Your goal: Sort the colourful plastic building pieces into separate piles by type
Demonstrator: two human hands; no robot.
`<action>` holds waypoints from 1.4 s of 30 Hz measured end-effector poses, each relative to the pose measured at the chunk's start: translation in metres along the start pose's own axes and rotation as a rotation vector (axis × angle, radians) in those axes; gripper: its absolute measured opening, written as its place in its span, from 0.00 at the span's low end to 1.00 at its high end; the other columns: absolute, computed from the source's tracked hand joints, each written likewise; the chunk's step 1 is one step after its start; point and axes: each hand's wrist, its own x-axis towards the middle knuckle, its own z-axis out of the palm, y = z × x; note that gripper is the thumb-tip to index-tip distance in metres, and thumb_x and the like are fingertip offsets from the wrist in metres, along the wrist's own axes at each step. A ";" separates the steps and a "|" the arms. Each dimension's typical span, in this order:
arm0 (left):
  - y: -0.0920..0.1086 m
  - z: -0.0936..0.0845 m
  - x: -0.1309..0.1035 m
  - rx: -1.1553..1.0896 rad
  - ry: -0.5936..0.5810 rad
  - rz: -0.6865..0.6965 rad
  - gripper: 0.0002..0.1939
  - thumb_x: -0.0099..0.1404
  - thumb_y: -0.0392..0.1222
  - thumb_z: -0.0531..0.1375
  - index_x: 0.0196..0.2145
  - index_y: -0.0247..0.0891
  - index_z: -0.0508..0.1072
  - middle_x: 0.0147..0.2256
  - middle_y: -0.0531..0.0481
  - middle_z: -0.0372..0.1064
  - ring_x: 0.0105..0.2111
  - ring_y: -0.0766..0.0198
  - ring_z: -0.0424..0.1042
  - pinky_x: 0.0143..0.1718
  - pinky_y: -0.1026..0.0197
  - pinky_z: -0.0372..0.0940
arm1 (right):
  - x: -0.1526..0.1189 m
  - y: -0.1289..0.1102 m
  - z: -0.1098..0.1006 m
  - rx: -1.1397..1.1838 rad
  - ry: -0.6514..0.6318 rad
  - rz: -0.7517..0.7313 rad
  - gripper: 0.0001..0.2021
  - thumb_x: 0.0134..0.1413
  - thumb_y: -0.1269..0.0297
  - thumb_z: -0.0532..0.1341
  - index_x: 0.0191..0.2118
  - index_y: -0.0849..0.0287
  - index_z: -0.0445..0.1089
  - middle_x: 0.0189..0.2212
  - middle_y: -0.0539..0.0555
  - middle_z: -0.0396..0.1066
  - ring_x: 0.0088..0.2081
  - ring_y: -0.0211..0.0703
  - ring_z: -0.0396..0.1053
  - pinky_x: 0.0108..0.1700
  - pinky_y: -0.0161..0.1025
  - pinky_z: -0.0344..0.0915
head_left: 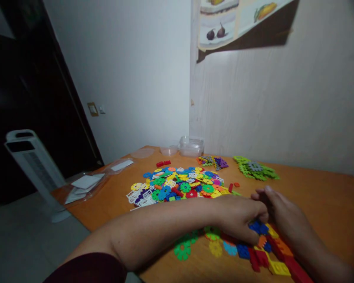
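Observation:
My left hand (pixel 241 217) reaches across the table with its fingers curled down over a cluster of plastic building bricks. Blue bricks (pixel 258 227) show by its thumb and fingertips; whatever the fingers hold is hidden. Close beside it, my right hand (pixel 287 214) is cupped on the right side of the cluster, fingers extended toward the left hand. Red bricks (pixel 259 258), a yellow brick (pixel 279 268) and an orange brick (pixel 282 247) lie under and in front of the hands. A green flower-shaped disc (pixel 182 248) and a light-blue disc (pixel 230 248) lie left of the bricks.
A mixed heap of colourful discs and white lattice pieces (pixel 177 184) spreads behind my left forearm. Lime-green interlocking pieces (pixel 253 169) and a purple pile (pixel 221 163) lie farther back. Clear plastic containers (pixel 191 147) stand by the wall; packets (pixel 87 184) lie at the left edge.

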 end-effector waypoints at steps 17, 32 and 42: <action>0.000 0.009 0.004 -0.029 0.063 -0.060 0.12 0.66 0.46 0.59 0.45 0.41 0.67 0.39 0.52 0.70 0.35 0.63 0.69 0.32 0.63 0.60 | -0.001 0.000 0.001 -0.050 0.002 -0.053 0.27 0.55 0.36 0.61 0.43 0.58 0.77 0.42 0.58 0.81 0.41 0.50 0.78 0.40 0.41 0.73; 0.003 0.001 0.002 -0.068 0.127 -0.024 0.19 0.63 0.43 0.61 0.51 0.37 0.73 0.42 0.47 0.75 0.38 0.60 0.73 0.39 0.61 0.66 | -0.011 -0.011 0.003 -0.045 -0.017 -0.062 0.26 0.54 0.38 0.62 0.42 0.58 0.77 0.39 0.57 0.81 0.39 0.51 0.78 0.35 0.40 0.73; -0.121 -0.068 -0.056 0.043 0.602 -0.510 0.12 0.59 0.37 0.62 0.42 0.37 0.72 0.36 0.49 0.73 0.36 0.61 0.70 0.36 0.61 0.65 | 0.000 0.006 0.000 0.009 -0.006 0.092 0.29 0.52 0.35 0.63 0.47 0.55 0.76 0.48 0.59 0.80 0.50 0.53 0.78 0.40 0.40 0.76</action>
